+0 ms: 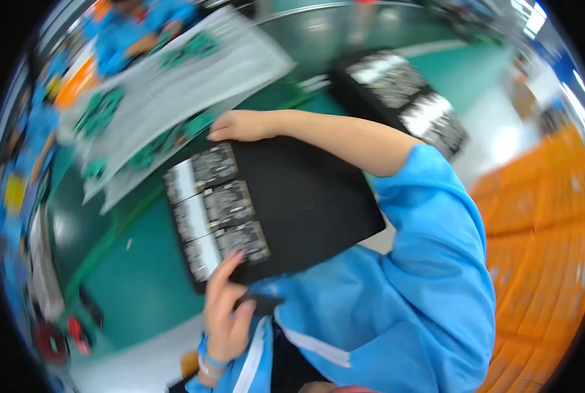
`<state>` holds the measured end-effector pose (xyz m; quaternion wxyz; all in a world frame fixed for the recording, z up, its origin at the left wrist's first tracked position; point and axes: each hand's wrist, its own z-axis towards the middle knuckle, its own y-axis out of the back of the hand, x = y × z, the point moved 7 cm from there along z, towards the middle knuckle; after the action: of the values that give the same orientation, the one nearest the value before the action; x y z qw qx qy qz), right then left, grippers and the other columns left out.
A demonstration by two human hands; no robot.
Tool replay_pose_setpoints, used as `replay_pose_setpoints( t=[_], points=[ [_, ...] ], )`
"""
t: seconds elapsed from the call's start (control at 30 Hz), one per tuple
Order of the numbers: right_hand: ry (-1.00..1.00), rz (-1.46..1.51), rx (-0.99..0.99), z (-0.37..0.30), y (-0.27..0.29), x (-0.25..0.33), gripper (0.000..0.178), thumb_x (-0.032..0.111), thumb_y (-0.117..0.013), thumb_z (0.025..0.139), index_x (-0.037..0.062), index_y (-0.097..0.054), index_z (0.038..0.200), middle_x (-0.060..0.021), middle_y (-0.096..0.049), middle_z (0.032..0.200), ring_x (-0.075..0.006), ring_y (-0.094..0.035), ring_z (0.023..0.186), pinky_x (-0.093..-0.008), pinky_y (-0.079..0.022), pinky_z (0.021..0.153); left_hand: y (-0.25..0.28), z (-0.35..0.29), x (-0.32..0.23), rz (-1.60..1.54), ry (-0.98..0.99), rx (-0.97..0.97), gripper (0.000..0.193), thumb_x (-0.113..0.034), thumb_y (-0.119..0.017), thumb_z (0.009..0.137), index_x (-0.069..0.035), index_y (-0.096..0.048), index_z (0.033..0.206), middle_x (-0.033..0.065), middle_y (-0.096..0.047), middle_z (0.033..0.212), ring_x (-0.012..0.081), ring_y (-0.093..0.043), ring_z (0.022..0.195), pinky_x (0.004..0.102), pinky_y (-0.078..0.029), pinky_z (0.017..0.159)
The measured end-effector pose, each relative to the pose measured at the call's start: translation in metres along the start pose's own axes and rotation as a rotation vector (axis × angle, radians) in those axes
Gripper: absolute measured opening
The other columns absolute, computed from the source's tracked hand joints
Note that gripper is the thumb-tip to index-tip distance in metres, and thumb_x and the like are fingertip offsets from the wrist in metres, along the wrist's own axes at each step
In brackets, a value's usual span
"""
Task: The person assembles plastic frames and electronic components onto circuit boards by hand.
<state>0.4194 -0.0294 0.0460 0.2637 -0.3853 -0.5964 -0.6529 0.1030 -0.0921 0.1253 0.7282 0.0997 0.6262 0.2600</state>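
Blue clothes: people in blue (34,147) are at the far left; they look blurry.
Red and black tool: a small red and black tool (79,335) lies low on the left, on a smooth green surface (135,278).
White sheet: a big, soft white sheet (142,98) is above it, with flat green pieces (100,108) on top.
Circuit boards: three dark, square circuit boards (230,203) full of tiny parts sit in a row, each with a shiny pale strip (193,217) on its left. They are on the left end of the tray, between the two hands.
Left hand: the left hand (225,322) is below the boards, one fingertip at the lowest one. A dark thing is by its thumb; I cannot tell if the grip holds it.
Right hand: the right hand (248,126) is at the tray's far edge, fingers bent down. I cannot tell how tight its grip is.
Black tray: the flat black tray (312,203) is bare on its right side.
Second tray: another black tray (346,84) with more boards is up on the right.
Orange surface: a wide orange surface (534,236) fills the far right.
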Motion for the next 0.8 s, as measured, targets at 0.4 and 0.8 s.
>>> replay_pose_setpoints(
  t=[0.4, 0.8],
  points=[
    [0.577, -0.597, -0.093, 0.031, -0.152, 0.088, 0.036, 0.02, -0.073, 0.084, 0.0076, -0.065, 0.117, -0.0095, -0.063, 0.109, -0.0297, -0.059, 0.103, -0.0421, -0.046, 0.089, -0.045, -0.036, 0.102, 0.314, 0.265, -0.217, 0.021, -0.016, -0.063, 0.093, -0.001, -0.051, 0.083, 0.0315, -0.018, 0.161, 0.0512, -0.004, 0.151, 0.0655, 0.0, 0.117],
    [0.016, -0.675, -0.325, -0.064, -0.07, 0.047, 0.071, 0.032, -0.081, 0.075, 0.0047, -0.055, 0.135, -0.0116, -0.058, 0.109, -0.0303, -0.058, 0.101, -0.0433, -0.045, 0.084, -0.014, 0.003, 0.121, -0.084, 0.079, 0.095, 0.028, -0.024, -0.054, 0.099, -0.002, -0.049, 0.081, 0.0299, -0.028, 0.158, 0.0449, -0.016, 0.151, 0.0592, -0.004, 0.12]
  ],
)
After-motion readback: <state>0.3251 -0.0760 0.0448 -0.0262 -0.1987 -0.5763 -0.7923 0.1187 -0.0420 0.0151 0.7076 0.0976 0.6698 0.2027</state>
